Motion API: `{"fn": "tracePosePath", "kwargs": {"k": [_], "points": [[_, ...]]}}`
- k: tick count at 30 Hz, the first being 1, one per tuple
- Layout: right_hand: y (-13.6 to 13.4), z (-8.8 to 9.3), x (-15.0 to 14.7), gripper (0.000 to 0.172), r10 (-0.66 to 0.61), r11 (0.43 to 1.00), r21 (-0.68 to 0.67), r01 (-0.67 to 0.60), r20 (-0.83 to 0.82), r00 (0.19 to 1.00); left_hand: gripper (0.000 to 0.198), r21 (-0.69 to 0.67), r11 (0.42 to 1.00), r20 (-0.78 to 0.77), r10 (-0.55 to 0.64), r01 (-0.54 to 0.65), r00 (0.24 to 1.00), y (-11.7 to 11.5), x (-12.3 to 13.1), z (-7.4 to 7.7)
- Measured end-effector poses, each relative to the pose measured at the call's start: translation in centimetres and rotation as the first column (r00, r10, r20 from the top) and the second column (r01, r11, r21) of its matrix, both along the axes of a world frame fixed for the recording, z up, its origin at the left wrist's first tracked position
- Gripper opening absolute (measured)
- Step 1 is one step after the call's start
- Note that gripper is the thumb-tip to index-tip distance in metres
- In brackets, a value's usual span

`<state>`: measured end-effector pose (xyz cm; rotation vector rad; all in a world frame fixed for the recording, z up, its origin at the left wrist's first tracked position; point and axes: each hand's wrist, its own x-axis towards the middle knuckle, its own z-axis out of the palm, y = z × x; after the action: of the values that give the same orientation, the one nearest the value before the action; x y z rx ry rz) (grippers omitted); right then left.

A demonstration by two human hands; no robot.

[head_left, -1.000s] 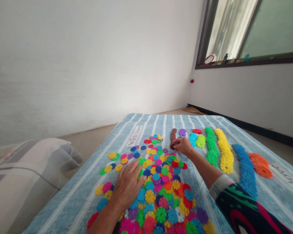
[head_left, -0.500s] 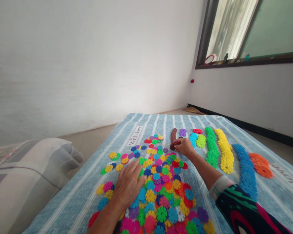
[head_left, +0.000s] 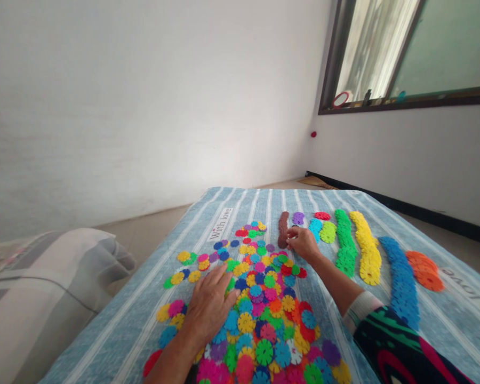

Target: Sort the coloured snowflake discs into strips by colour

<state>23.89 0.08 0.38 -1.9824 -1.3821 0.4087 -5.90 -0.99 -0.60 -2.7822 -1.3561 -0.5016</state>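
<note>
My left hand [head_left: 212, 298] lies flat, fingers stretched out, on the left side of a loose heap of multicoloured plastic snowflake discs [head_left: 246, 322]. My right hand [head_left: 303, 242] reaches past the heap to the near end of a row of overlapping brown discs [head_left: 283, 229]. Its thumb and forefinger are bent, slightly apart at the tips, beside the last brown disc, and I see nothing between them. Just beyond that hand are a few purple discs [head_left: 298, 218]; a dark disc behind the knuckles is mostly hidden.
Sorted discs lie to the right: light blue [head_left: 314, 229], lime [head_left: 328, 232], red [head_left: 322, 216], green [head_left: 345, 245], yellow [head_left: 367, 248], blue [head_left: 401, 285] and orange [head_left: 425, 271]. All rest on a striped blue cloth [head_left: 136, 314]. A fabric-covered object [head_left: 64, 298] stands at left.
My right fingers have drawn back slightly to the right from the near end of the brown row, leaving its last disc showing. My left hand has stayed in place.
</note>
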Motion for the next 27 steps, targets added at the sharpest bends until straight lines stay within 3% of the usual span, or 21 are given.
{"fn": "tracePosePath", "kwargs": {"k": [6,14,22,25,27], "points": [[-1.1,-0.3,0.1,0.025,-0.127,0.992,0.017,0.126,0.161,0.979,0.041,0.000,1.000,-0.017,0.007,-0.007,1.000,-0.2,0.1,0.3],[-1.6,-0.3,-1.0,0.014,-0.102,0.994,-0.023,0.111,0.244,0.964,0.041,0.026,1.000,-0.018,-0.005,0.006,1.000,0.0,0.0,0.2],[-2.4,0.2,-0.8,0.011,-0.112,0.993,0.044,0.108,0.117,0.987,0.040,0.051,0.999,0.011,-0.021,0.020,1.000,0.2,-0.2,-0.2],[-3.9,1.6,-1.1,0.013,-0.069,0.991,0.116,0.067,0.009,0.998,0.040,0.051,0.999,0.009,-0.018,0.018,1.000,0.2,-0.2,-0.2],[-5.8,3.4,-1.7,0.016,0.006,0.986,0.167,0.007,-0.076,0.997,0.041,0.046,0.999,0.019,-0.022,0.021,1.000,0.3,-0.2,-0.3]]}}
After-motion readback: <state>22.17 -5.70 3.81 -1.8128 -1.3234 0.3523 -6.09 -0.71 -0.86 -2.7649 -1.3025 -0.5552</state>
